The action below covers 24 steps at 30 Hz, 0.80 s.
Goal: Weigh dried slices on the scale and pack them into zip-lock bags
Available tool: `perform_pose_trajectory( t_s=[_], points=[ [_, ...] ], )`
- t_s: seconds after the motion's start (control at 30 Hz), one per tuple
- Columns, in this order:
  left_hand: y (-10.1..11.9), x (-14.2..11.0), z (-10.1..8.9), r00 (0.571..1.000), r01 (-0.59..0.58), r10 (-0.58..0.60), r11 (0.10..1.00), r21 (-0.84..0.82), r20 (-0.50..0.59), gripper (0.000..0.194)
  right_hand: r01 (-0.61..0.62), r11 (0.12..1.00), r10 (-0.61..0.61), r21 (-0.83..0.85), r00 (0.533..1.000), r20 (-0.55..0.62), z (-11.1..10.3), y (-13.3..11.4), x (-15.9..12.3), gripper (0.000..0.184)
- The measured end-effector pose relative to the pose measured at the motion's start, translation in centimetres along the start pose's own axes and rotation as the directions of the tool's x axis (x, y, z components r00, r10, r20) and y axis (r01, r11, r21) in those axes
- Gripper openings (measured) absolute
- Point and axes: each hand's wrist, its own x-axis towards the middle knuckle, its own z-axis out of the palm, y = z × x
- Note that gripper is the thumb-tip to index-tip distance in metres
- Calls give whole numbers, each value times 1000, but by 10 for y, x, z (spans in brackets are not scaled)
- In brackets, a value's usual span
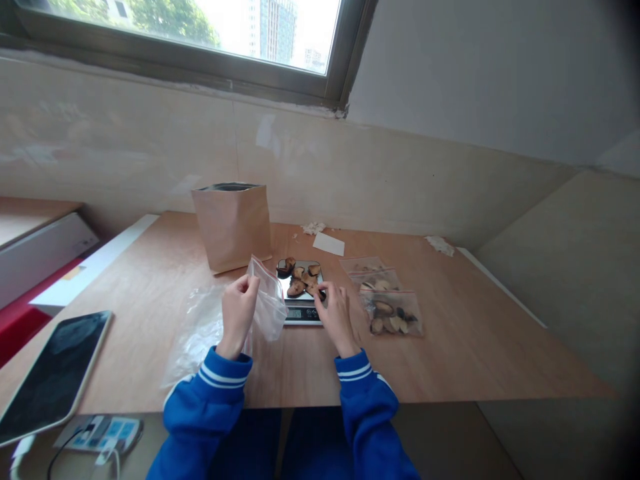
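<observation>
A clear zip bag hangs from my left hand, whose fingers are closed on its upper edge. To the right of the bag stands a small digital kitchen scale with a lit display. Several brown dried mushroom slices lie on its plate. At the plate's right edge, my right hand has thumb and fingertips around one dried slice, which is partly hidden by them. More clear plastic bags lie flat on the table under and left of my left hand.
A brown paper bag stands open behind the scale. Filled zip bags overlap on the right. A white card lies near the wall. On the left are a tablet and, below the table edge, a power strip with cables.
</observation>
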Motion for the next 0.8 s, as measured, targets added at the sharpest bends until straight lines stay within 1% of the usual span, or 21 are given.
perform_pose_trajectory(
  t_s=[0.07,0.13,0.23,0.3,0.33,0.4,0.43,0.5,0.57,0.6,0.63,0.67,0.73,0.8],
  points=[
    [-5,0,4,1000,-17,18,999,51,-16,35,-26,999,26,35,1000,-3,-3,-2,1,8],
    [-9,-1,7,999,-27,31,993,113,-33,35,-71,990,71,126,997,7,-10,-9,2,8],
    [-14,-2,11,998,-47,56,982,184,-43,36,-131,942,134,310,991,12,-24,-33,7,10],
    [-17,-2,13,994,-99,108,973,207,-34,36,-137,901,148,411,989,6,-31,-54,13,12],
    [-18,-2,13,990,-134,142,970,205,-25,36,-129,885,140,448,990,9,-33,-64,16,13],
    [-20,-2,14,978,-204,208,964,172,-5,35,-80,875,72,477,997,34,-34,-83,23,11],
    [-21,-2,15,972,-232,234,962,146,3,35,-42,880,14,473,998,62,-34,-90,26,10],
    [-23,-2,15,964,-265,266,960,90,9,35,27,885,-110,465,982,151,-33,-98,31,14],
    [-26,-3,15,961,-276,276,961,26,2,36,47,879,-165,475,963,211,-31,-97,36,20],
    [-29,-4,15,961,-275,275,962,-4,-11,36,45,879,-159,474,966,204,-29,-93,37,21],
    [-32,-4,15,962,-272,272,962,-27,-30,37,45,890,-136,454,976,168,-27,-88,38,23],
    [-36,-5,15,962,-271,268,962,-45,-54,38,46,912,-104,408,987,119,-23,-81,38,24],
    [-44,-6,17,958,-276,269,959,-67,-105,39,34,967,-48,253,998,50,-11,-65,36,25],
    [-50,-7,19,951,-286,273,954,-84,-142,39,-7,996,0,87,997,78,6,-48,30,32]
  ],
)
